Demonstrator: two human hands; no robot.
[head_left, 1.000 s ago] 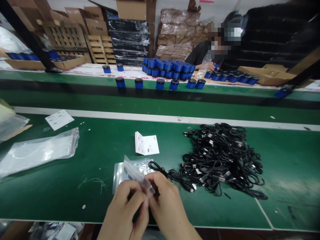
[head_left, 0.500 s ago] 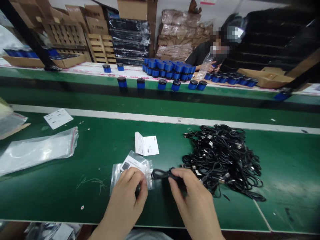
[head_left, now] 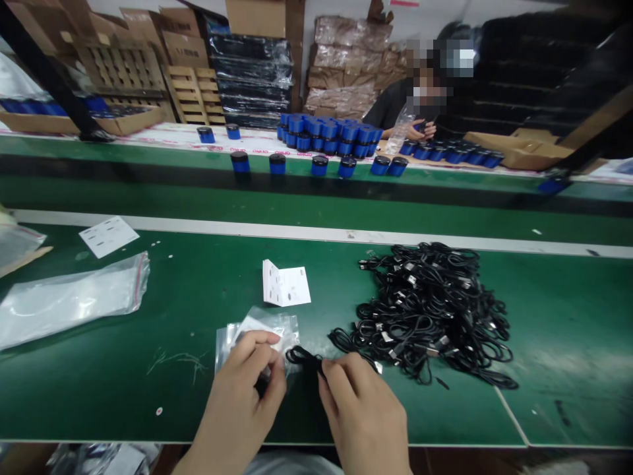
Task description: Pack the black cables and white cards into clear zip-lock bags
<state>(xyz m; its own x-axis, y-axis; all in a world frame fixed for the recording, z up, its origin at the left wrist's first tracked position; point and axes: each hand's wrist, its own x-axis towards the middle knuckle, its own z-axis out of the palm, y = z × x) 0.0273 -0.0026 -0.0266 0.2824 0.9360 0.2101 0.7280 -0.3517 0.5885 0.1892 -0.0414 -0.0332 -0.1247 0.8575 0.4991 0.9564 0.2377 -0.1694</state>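
Observation:
My right hand (head_left: 363,402) pinches a bundled black cable (head_left: 302,357), whose looped end points left toward my other hand. My left hand (head_left: 250,379) is closed at the fingertips on a small clear plastic bag (head_left: 284,326), with a white printed leaflet (head_left: 257,324) showing inside it. The cable's loop reaches the bag's right edge; whether it is inside, I cannot tell. More clear plastic lies under the left hand, partly hidden. Right of the hands spreads a large pile of black USB cables (head_left: 435,310), one bundle lying at its near left edge.
Folded leaflets (head_left: 287,285) stand beyond the bag. At the left lie a flat card (head_left: 109,236) and a stack of clear bags (head_left: 74,297). Blue-and-black jars (head_left: 319,165) line the far belt, with a co-worker (head_left: 420,105) behind. A white rail (head_left: 346,234) crosses the bench.
My right hand has moved a little left and down, bringing the cable's loop to the bag. My left fingers have shifted on the bag, and its leaflet is now more covered.

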